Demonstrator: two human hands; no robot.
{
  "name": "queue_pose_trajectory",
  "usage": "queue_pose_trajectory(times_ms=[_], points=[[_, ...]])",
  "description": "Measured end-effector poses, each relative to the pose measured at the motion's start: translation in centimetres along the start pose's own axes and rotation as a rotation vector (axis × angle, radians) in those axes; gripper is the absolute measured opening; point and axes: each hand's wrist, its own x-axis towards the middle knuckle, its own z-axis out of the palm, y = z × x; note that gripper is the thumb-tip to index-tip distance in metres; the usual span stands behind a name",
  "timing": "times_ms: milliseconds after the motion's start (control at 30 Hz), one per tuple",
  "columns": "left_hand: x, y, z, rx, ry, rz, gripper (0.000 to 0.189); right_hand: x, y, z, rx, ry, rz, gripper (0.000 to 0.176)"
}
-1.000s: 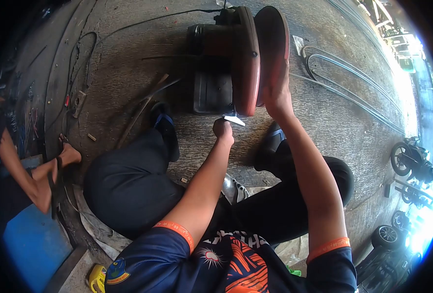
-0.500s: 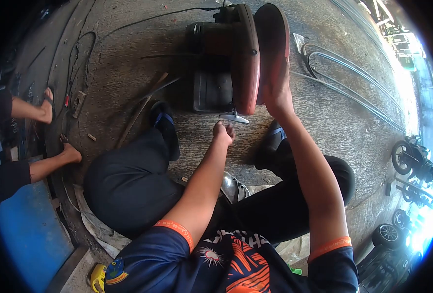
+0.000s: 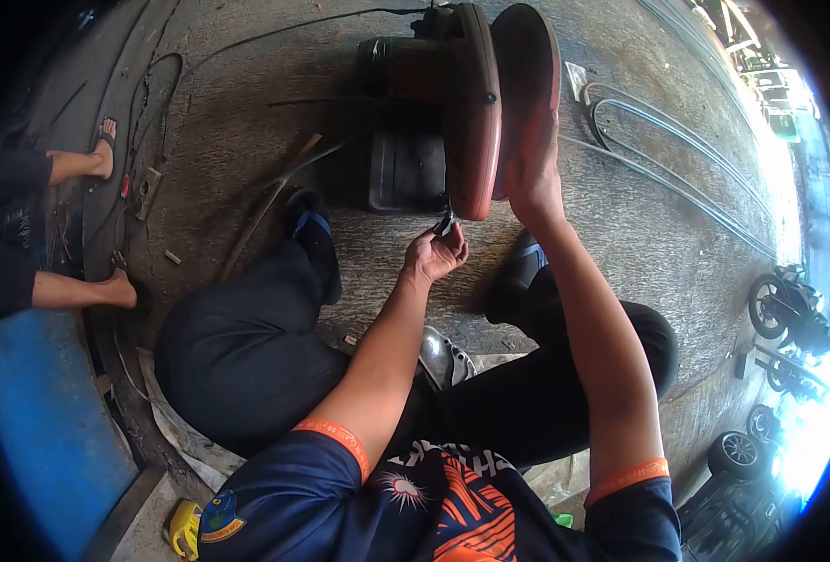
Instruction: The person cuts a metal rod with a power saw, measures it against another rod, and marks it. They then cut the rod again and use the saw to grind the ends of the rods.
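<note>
A red-housed power saw [image 3: 474, 122] stands on the worn floor in front of me, its black base [image 3: 405, 173] to the left. A large dark round disc [image 3: 524, 84] with a reddish rim is on its right side. My right hand [image 3: 534, 187] holds the disc's lower edge, with some fingers hidden against it. Below the red housing, my left hand [image 3: 438, 253], palm up and fingers curled, grips a small metal T-handle [image 3: 447, 223] partly hidden by the fingers.
Bent metal rods [image 3: 658, 131] lie to the right, motorcycles [image 3: 778, 304] beyond. Cables [image 3: 167, 70] and a wooden stick [image 3: 256, 220] lie left. Another person's feet [image 3: 108, 150] are at far left, near a blue panel [image 3: 50, 412]. A metal part [image 3: 438, 356] lies between my legs.
My left hand has moved up and turned palm up, taking hold of the T-handle, which has rotated. My right hand stays on the disc. The other person's feet have shifted.
</note>
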Motion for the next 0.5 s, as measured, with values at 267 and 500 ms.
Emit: queue_pose_trajectory(times_ms=[267, 500], points=[[-0.4, 0.0, -1.3, 0.14, -0.165, -0.073, 0.031, 0.0, 0.2, 0.2, -0.006, 0.001, 0.005, 0.08], [2.5, -0.8, -1.2, 0.518, 0.12, 0.146, 0.01, -0.2, 0.2, 0.3, -0.063, 0.015, 0.029, 0.077]])
